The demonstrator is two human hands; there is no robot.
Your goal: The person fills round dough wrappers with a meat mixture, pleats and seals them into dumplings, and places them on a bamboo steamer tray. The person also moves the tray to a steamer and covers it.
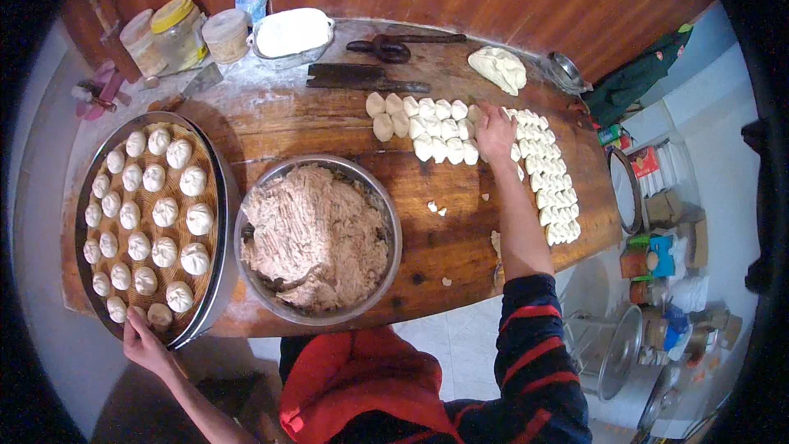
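My left hand point(144, 343) is at the near rim of a round steamer tray point(145, 191) on the left, its fingertips by a pleated bun in the bottom row; whether it grips the bun is unclear. Rows of pleated buns point(164, 212) sit on the woven mat. My right hand point(495, 129) reaches over rows of small dough pieces point(450, 129), palm down, fingers bent onto them; its fingertips are partly hidden. Flattened dough rounds point(383, 127) lie at the left end of these rows. A steel bowl of minced filling point(317, 237) stands between my hands.
Behind are a cleaver point(345, 71), a dough lump point(498, 69), a tub of flour point(292, 32), lidded jars point(175, 28) and a metal bowl point(566, 68). More dough pieces point(548, 166) stand in rows at right. Dough scraps point(436, 207) lie near the bowl.
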